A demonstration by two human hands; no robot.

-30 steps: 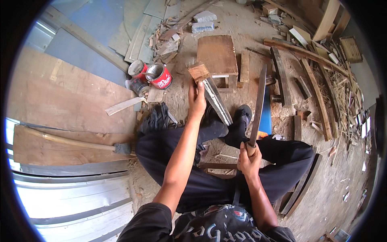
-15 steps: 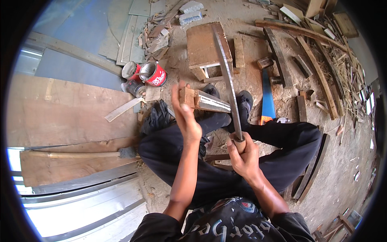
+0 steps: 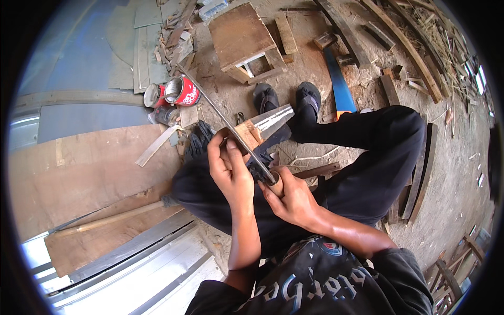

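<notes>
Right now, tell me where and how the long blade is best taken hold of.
Probably by its rounded brown handle, coming from the near right with fingers wrapped round it, as the right hand does: that end lies nearest the body, while the long blade beyond is bare, narrow metal slanting away to the upper left.

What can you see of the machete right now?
The machete has a long, dark-grey, metallic-looking blade, seen nearly edge-on, and a rounded brown handle that looks wooden. The right hand's grip holds the handle. The blade slants toward the upper left, crossing in front of the wooden block; whether they touch is unclear.
</notes>
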